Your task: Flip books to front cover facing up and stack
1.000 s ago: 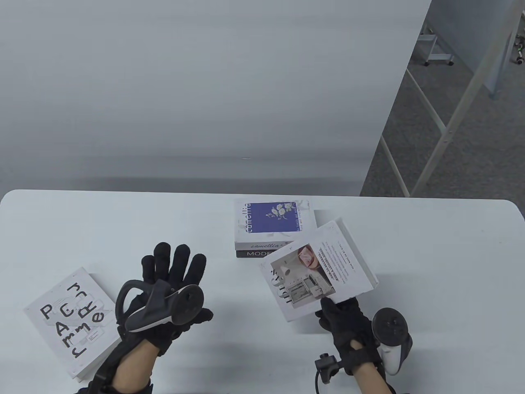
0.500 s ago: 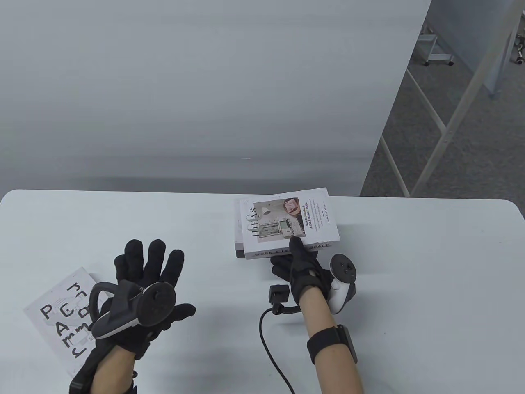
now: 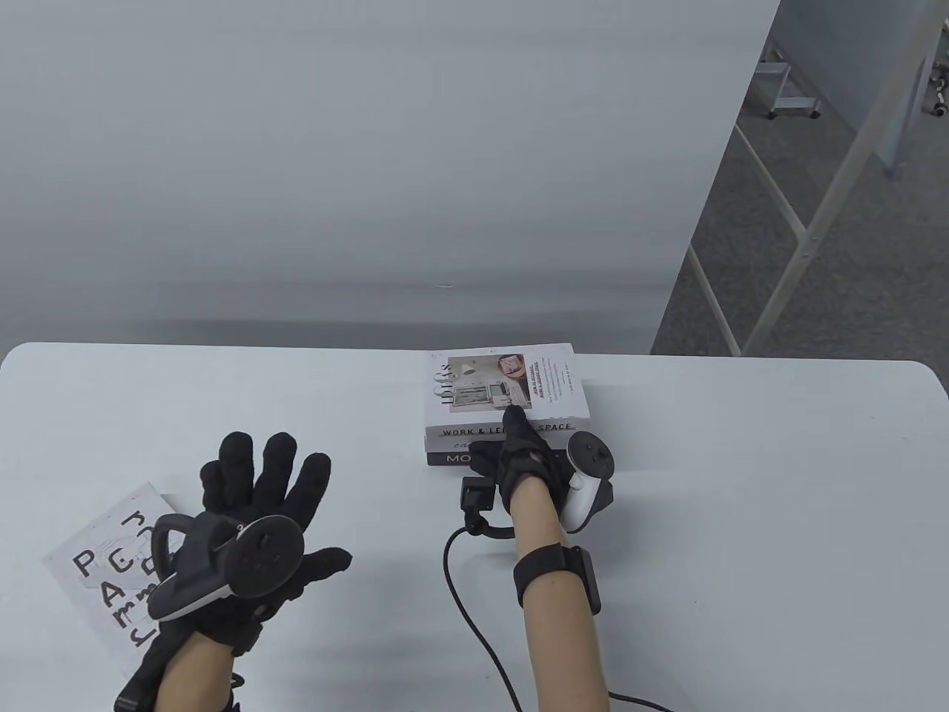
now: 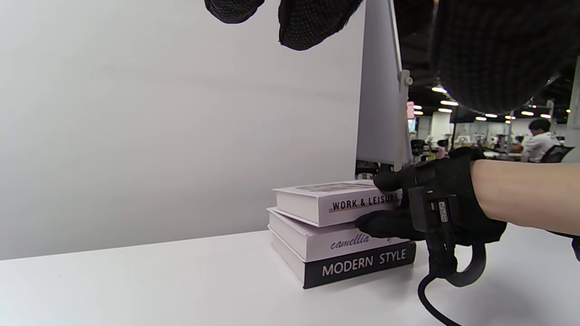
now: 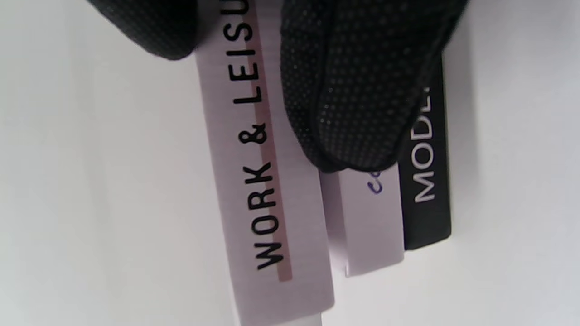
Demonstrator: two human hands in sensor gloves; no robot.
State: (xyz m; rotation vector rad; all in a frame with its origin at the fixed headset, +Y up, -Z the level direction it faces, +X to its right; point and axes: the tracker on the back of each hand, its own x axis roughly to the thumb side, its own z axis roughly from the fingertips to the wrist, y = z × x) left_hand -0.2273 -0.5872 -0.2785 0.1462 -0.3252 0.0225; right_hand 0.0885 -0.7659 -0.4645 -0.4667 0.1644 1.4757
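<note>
A white book with "WORK & LEISURE SPACE" on its spine (image 3: 504, 386) lies front cover up on top of a stack, slightly skewed. Under it lie the white "camellia" book (image 4: 335, 242) and the black "MODERN STYLE" book (image 4: 358, 265). My right hand (image 3: 511, 445) grips the top book at its near spine edge, with the thumb on the cover and the fingers under the spine (image 5: 353, 113). My left hand (image 3: 259, 504) is open with spread fingers, holds nothing, and partly covers a white book with large black letters (image 3: 96, 578) at the table's front left.
The white table (image 3: 741, 519) ends at a grey partition just behind the stack. A black cable (image 3: 474, 593) runs from my right wrist across the table toward the front edge.
My right hand has carried the "Work & Leisure" book from in front of the stack onto the "camellia" book and squared it back. My left hand has drifted left toward the lettered book.
</note>
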